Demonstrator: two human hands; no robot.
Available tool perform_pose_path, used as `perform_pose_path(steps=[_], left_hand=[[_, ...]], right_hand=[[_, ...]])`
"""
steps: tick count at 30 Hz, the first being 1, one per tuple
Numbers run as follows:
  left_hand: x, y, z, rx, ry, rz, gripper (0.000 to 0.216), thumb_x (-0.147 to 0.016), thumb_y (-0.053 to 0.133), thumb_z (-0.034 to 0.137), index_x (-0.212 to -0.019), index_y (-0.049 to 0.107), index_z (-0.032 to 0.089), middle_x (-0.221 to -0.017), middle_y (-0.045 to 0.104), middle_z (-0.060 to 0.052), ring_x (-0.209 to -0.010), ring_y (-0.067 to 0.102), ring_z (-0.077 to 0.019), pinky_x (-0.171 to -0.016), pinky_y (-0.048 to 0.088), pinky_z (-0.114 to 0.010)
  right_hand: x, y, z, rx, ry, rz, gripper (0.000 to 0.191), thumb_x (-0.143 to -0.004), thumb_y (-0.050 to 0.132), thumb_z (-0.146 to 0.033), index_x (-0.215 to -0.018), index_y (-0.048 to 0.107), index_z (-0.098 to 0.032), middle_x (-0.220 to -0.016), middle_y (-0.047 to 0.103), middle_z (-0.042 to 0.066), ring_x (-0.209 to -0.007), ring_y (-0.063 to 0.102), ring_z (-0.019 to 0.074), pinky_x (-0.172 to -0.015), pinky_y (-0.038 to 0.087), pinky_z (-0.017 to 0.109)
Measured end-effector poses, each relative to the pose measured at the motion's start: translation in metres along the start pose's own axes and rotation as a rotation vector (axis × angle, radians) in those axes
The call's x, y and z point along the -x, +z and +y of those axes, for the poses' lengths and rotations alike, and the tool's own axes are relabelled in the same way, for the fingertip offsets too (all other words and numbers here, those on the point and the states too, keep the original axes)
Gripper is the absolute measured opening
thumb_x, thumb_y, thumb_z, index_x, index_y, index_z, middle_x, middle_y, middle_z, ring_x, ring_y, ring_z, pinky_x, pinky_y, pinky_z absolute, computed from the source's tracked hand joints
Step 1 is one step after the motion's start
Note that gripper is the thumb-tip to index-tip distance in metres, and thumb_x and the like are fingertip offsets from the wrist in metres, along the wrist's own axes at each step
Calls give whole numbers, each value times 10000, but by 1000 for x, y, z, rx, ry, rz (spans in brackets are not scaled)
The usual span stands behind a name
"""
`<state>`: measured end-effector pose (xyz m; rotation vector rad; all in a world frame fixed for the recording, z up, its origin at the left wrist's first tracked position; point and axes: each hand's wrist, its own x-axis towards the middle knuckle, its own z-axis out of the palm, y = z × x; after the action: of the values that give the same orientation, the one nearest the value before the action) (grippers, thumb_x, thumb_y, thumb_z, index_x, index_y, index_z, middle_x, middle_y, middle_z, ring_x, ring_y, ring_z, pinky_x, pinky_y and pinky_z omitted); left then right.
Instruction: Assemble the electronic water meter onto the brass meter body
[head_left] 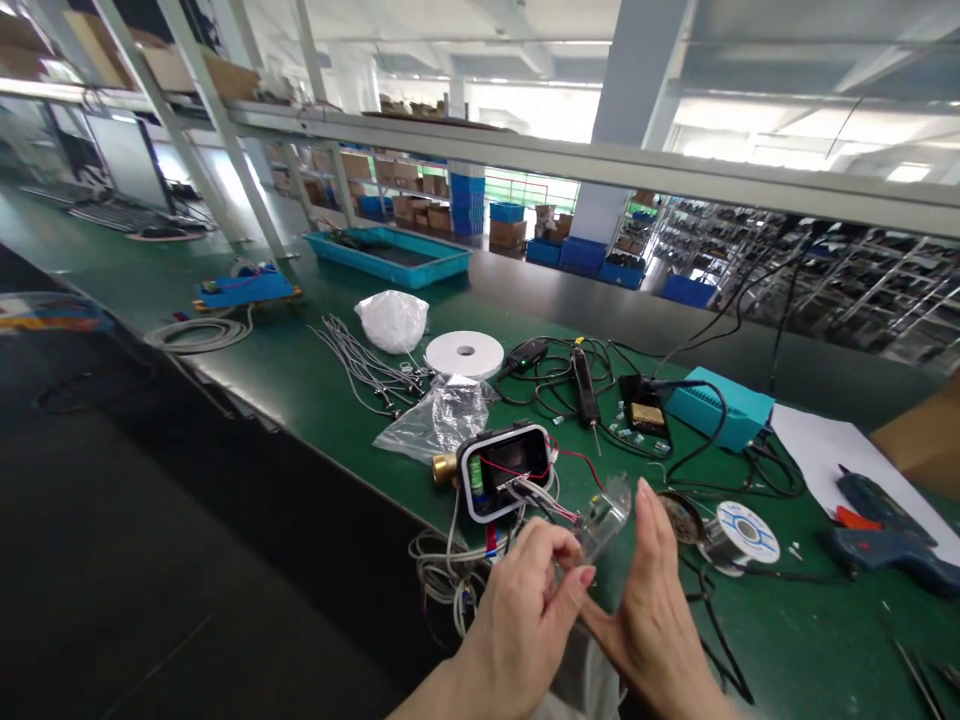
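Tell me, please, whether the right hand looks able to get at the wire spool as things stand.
Likely yes: the right hand is open, and the wire spool sits just to its right on the bench, with nothing visibly blocking the way.

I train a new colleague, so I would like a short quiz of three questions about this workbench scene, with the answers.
1. Inside the white-rimmed black housing, the short cylinder is: (a) red, (b) green, (c) white?
2. True or false: the turquoise rectangular tray stands farther away than the white ring-shaped roll.
3. What does the bare left hand hold?

Key: 1: b; 2: true; 3: a clear plastic part.
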<state>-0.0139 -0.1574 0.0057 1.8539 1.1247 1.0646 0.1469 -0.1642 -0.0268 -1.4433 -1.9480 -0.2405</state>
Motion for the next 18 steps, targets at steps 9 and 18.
perform_pose_path(steps=[9,18], left_hand=[[-8,-38,-22,-11,-147,225,331,-919,427,457,-1104,477,187,-872,578,-34,-614,557,-129,-608,480,-269],[-42,-63,-62,-327,-358,144,238,-947,320,309,-1057,458,149,-795,652,-89,-756,666,-258,-651,445,-326]], right_hand=[[-54,15,7,-93,-155,13,1016,-702,663,-289,-1467,18,-111,-1425,302,228,-1331,314,358,-1033,390,561],[-70,-10,20,-243,-167,-121,1057,-646,711,-272,-1479,67,-182,-1462,281,170,-1317,347,339,-1062,368,532]])
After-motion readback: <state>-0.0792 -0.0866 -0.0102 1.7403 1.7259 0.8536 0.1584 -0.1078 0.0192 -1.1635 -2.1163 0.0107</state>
